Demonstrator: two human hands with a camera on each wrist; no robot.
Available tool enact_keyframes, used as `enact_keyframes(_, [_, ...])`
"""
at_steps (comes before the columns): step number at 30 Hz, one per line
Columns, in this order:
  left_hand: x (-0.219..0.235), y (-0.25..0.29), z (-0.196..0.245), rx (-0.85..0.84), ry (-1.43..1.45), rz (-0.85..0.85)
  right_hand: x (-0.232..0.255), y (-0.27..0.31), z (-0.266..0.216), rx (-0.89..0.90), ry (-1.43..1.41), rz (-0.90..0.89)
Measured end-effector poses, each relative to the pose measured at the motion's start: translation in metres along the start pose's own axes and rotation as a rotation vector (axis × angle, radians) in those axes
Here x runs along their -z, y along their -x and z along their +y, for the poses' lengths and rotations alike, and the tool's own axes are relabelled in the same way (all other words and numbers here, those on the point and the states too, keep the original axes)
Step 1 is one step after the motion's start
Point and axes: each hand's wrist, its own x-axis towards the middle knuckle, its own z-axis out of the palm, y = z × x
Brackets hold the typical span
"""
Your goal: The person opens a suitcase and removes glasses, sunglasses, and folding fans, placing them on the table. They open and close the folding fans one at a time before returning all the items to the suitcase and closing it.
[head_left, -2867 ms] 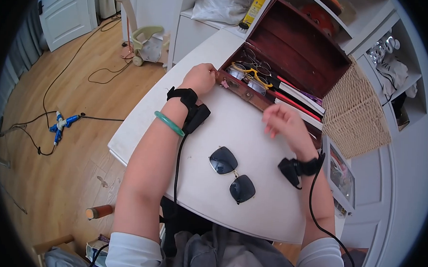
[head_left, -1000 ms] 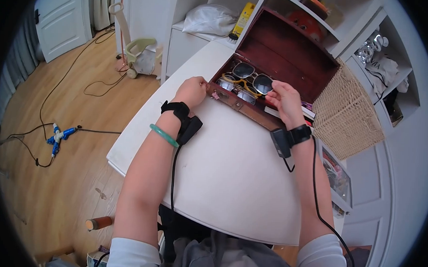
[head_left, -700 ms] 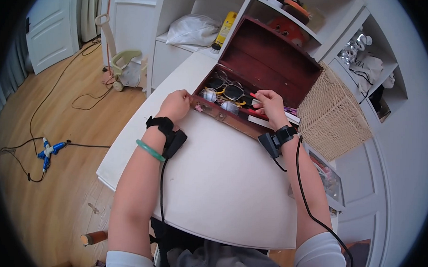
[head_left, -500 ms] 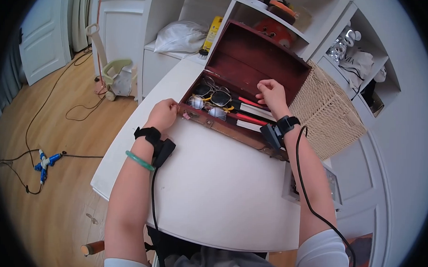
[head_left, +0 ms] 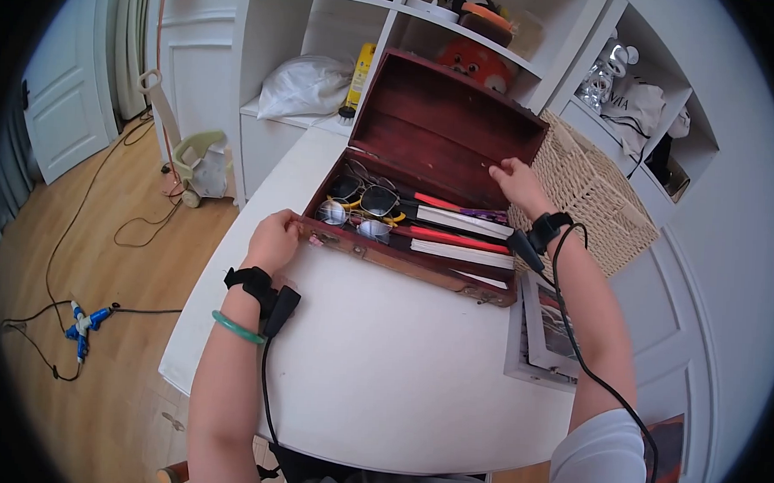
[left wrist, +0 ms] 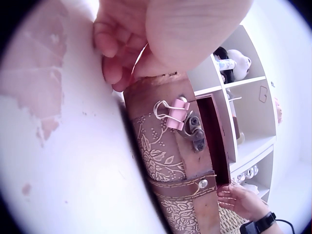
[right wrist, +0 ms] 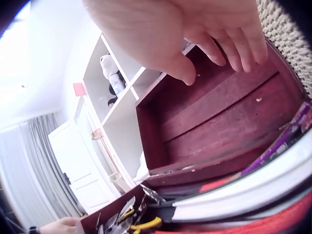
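Observation:
A dark red chest [head_left: 448, 129] with a raised lid stands on the white table [head_left: 381, 371]. In the left wrist view its front bears embossed flowers, a metal latch and a pink binder clip [left wrist: 177, 114]. My left hand [head_left: 272, 242] grips the chest's front left corner with curled fingers. My right hand [head_left: 521, 185] is at the lid's right end, its fingers loosely extended and holding nothing. Sunglasses [head_left: 378, 200] with dark lenses lie on several other glasses in the chest's left part, yellow-framed glasses [head_left: 394, 218] among them. Books [head_left: 461, 221] fill the right part.
A woven basket [head_left: 592, 194] stands right behind the chest. Picture frames [head_left: 549, 331] lie at the table's right side. White shelves [head_left: 275, 29] rise behind, holding a white bag [head_left: 306, 87] and a yellow bottle [head_left: 360, 76]. A black cable [head_left: 593, 371] runs along my right arm.
My right hand took the sunglasses from the table, put them into the chest and let go, then moved to the lid's right end. My left hand stays at the corner; the head view has shifted.

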Motion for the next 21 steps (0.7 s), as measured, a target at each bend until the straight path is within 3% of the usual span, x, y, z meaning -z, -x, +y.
enact_keyframes(6, [-0.002, 0.0, 0.0, 0.003, -0.016, 0.002, -0.014, 0.025, 0.034, -0.099, 0.172, -0.147])
enact_keyframes(9, [-0.003, -0.002, -0.004, 0.001, -0.01, 0.007, -0.03, 0.028, 0.052, -0.009, 0.258, -0.07])
enact_keyframes(11, [-0.004, -0.001, -0.003, -0.002, 0.001, -0.002, -0.035, 0.035, 0.048, -0.102, 0.058, -0.183])
enact_keyframes(14, [-0.002, -0.001, -0.002, 0.006, -0.026, -0.006, -0.046, 0.052, 0.037, -0.028, 0.12, -0.122])
enact_keyframes(15, [-0.003, -0.002, -0.004, 0.009, -0.024, -0.009, -0.041, 0.054, 0.032, -0.075, 0.022, -0.207])
enact_keyframes(21, [-0.004, -0.003, -0.006, -0.007, -0.033, 0.002, -0.061, 0.039, 0.057, -0.089, -0.116, -0.202])
